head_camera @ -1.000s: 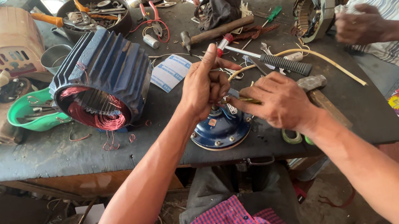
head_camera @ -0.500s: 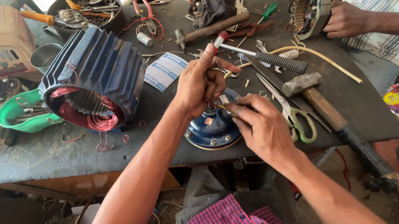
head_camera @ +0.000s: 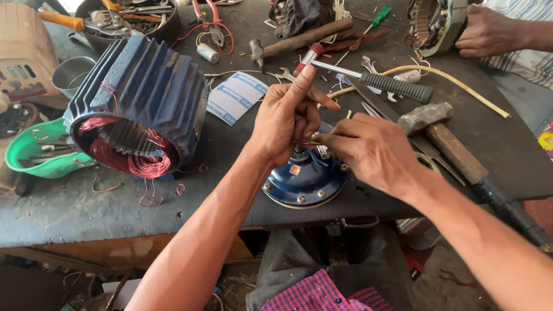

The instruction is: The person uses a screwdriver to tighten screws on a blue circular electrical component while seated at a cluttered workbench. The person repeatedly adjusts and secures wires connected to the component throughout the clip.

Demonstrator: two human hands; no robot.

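Right hand (head_camera: 372, 151) shifted beside left hand (head_camera: 285, 113) | both pinching wire over domed blue metal cover (head_camera: 303, 182)

We work at a dark, worn workbench (head_camera: 63, 211). On it lie a large blue ribbed motor housing (head_camera: 135, 100) with copper windings, a green bowl (head_camera: 40, 156), a small metal cup (head_camera: 73, 75), a round pan of tools (head_camera: 128, 12), red-handled pliers (head_camera: 214, 17), a white paper slip (head_camera: 235, 97), a wooden-handled hammer (head_camera: 303, 40), a black-gripped tool (head_camera: 371, 77), a second hammer (head_camera: 448, 139) and a blue round motor cover (head_camera: 304, 181) near the front edge
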